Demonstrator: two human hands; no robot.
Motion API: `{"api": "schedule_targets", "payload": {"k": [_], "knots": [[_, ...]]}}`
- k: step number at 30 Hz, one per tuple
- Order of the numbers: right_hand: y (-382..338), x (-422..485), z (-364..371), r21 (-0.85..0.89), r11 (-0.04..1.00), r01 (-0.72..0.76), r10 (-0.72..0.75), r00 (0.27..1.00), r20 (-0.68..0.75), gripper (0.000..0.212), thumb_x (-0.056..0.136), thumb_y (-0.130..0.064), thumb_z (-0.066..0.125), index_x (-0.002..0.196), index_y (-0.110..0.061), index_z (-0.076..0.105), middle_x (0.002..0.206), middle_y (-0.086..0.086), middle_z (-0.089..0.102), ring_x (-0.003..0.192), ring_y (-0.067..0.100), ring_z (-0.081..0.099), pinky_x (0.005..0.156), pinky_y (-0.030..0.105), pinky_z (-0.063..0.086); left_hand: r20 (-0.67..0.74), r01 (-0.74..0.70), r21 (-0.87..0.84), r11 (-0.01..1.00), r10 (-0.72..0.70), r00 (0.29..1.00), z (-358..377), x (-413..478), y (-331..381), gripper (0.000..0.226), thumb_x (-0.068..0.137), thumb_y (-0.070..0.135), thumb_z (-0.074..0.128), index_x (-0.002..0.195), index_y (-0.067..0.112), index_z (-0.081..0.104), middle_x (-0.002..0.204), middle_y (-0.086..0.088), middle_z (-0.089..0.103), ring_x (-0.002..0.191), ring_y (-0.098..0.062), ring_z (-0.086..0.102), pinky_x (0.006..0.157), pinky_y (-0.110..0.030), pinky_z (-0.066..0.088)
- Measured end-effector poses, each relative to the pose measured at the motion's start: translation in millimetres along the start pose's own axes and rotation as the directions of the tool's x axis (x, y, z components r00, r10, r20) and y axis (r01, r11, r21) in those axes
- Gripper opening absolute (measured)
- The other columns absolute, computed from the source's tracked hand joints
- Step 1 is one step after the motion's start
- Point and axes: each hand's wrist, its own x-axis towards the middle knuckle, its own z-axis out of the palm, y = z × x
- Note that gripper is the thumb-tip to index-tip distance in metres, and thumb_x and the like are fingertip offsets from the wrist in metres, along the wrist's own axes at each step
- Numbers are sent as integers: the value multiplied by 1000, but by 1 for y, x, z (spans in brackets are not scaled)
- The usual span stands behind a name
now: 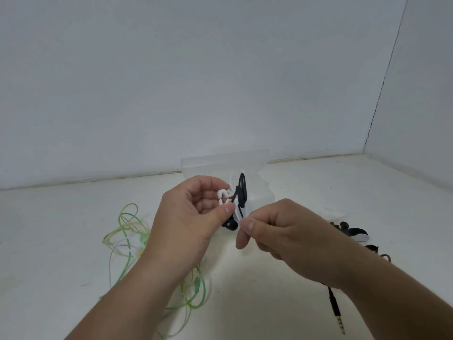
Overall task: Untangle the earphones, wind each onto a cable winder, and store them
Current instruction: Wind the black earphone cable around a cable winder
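Right hand (282, 231) pinches the black earphone cable (241, 191), presumably tensioning it for winding; left hand (193, 217) grips the white cable winder (223, 194) above the table (257, 310). Green earphones (127, 229) lie tangled left.

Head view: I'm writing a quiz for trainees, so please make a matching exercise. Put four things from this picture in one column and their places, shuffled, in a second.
Things
1. white cable winder
2. green earphones
3. jack plug
4. clear box

Places
A. on the table, lower right
B. at the back, near the wall
C. held in the left hand
D. loose on the table, to the left

Pairs: 1-C, 2-D, 3-A, 4-B
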Motion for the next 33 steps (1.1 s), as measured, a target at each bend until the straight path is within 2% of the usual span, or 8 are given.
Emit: {"api": "schedule_targets", "payload": {"k": [4, 7, 12, 15, 17, 22, 26, 33], "knots": [[-5, -4, -4, 17, 997, 75, -73, 993, -87, 29, 95, -31, 59, 75, -18, 75, 49, -6, 36, 43, 6, 30, 44, 13, 26, 45, -125, 328, 937, 116, 992, 5, -5, 4, 32, 75, 1, 80, 83, 31, 71, 79, 14, 69, 75, -2, 64, 73, -13, 49], [-8, -5, -9, -39, 989, 143, -148, 970, -195, 23, 90, -19, 64, 72, -8, 73, 48, -2, 35, 42, 7, 27, 42, 15, 23, 110, -152, 432, 889, 115, 987, 5, -8, 3, 31, 78, 6, 79, 81, 36, 69, 79, 16, 68, 75, -3, 67, 69, -9, 47], [-1, -2, -23, -195, 969, 150, -229, 836, -499, 22, 87, -18, 68, 66, -17, 69, 48, -5, 51, 45, 7, 43, 47, 14, 34, 192, -88, 359, 929, 19, 981, 5, -7, 5, 34, 78, -1, 78, 80, 32, 71, 73, 17, 65, 69, 0, 64, 64, -10, 48], [3, -1, -25, -136, 982, 128, -183, 806, -563, 21, 89, -19, 67, 68, -20, 69, 51, -5, 53, 47, 6, 44, 47, 12, 35, 274, -10, 182, 983, -40, 961, 4, -5, 5, 32, 76, -4, 79, 84, 27, 74, 73, 11, 66, 72, -10, 64, 72, -27, 57], [6, 2, -23, -67, 993, 97, -118, 812, -572, 20, 91, -20, 66, 71, -18, 70, 46, -10, 45, 43, 6, 39, 44, 12, 32, 324, 27, 57, 998, -44, 945, 3, -5, 4, 28, 71, 1, 78, 86, 23, 75, 79, 2, 68, 73, -15, 63, 72, -28, 56], [12, 6, -15, -56, 997, -45, 18, 912, -410, 31, 96, -26, 60, 67, -20, 72, 47, -6, 38, 39, 8, 29, 41, 19, 28, 371, 66, -150, 987, -5, 928, 4, -6, 3, 25, 69, 1, 75, 86, 19, 75, 82, -8, 70, 74, -22, 65, 68, -28, 55], [12, 6, -4, -83, 989, -122, 108, 982, -154, 49, 100, -33, 53, 53, -27, 62, 57, 3, 33, 45, 13, 23, 42, 19, 21, 239, 46, -212, 976, 6, 971, 3, -3, 2, 24, 68, 0, 74, 86, 16, 75, 79, -9, 71, 70, -20, 68, 64, -29, 56], [9, 3, -2, -47, 994, -97, 99, 994, 48, 30, 101, -29, 52, 84, -21, 74, 49, -12, 37, 48, 11, 32, 50, 21, 30, 46, 32, -101, 994, -27, 999, 3, -2, 1, 25, 81, -9, 71, 96, 11, 71, 77, 0, 72, 63, -18, 69, 65, -21, 52]]}}
